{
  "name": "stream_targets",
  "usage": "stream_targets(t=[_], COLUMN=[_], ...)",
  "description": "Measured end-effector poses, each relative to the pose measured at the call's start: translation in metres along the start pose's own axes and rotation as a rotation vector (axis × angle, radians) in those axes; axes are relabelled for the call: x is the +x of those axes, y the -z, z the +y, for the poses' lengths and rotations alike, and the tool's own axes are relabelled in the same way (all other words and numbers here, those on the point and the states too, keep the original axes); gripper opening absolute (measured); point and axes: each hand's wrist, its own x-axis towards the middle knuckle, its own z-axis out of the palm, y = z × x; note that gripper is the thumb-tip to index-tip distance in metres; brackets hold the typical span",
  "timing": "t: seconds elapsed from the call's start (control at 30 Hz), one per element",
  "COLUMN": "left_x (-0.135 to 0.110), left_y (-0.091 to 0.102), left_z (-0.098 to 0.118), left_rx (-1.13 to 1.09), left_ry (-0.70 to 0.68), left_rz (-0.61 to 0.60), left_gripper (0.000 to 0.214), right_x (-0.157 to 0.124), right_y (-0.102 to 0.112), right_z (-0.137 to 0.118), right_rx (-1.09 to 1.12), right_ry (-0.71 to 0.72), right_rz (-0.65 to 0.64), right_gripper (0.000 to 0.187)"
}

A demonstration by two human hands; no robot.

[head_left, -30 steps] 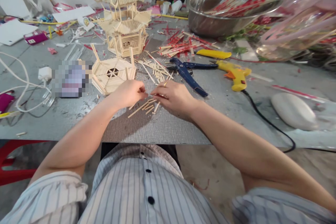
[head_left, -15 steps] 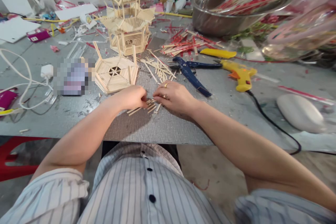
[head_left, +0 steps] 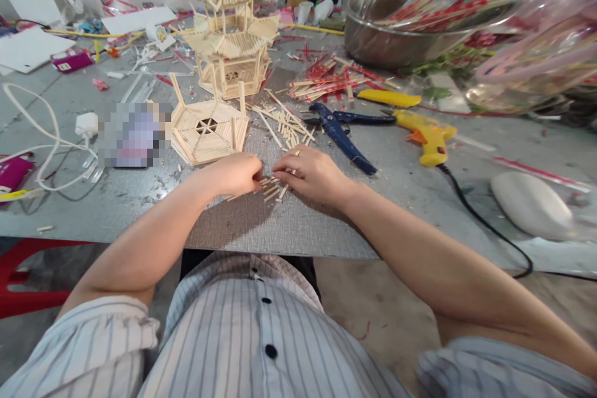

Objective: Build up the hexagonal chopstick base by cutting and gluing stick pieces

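In your head view, a metal basin (head_left: 387, 51) holds red-marked sticks (head_left: 454, 12). Your left hand (head_left: 240, 174) and right hand (head_left: 313, 175) curl beside short sticks (head_left: 270, 190) on the tabletop (head_left: 233, 227); whether either pinches one, I can't tell.

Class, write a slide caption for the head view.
Left grip and right grip close together over short sticks, near a hexagonal stick frame and a taller tiered model.

No legible words, labels, numbers or brands; no readable signs.
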Motion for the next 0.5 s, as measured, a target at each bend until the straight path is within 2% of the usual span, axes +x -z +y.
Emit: stream_targets(t=[0.17, 0.37, 0.5], left_x=[0.000, -0.003, -0.010], left_y=[0.000, -0.001, 0.004], left_z=[-0.004, 0.000, 0.000], left_rx=[-0.101, -0.244, -0.283], left_ry=[0.015, 0.015, 0.020], left_rz=[0.077, 0.157, 0.252], left_gripper=[0.021, 0.022, 0.017], right_x=[0.002, 0.005, 0.015], right_y=[0.000, 0.001, 0.008], right_z=[-0.009, -0.013, -0.018], right_rx=[0.172, 0.429, 0.665], right_ry=[-0.096, -0.329, -0.463], right_rz=[-0.013, 0.002, -0.012], right_gripper=[0.016, 0.015, 0.015])
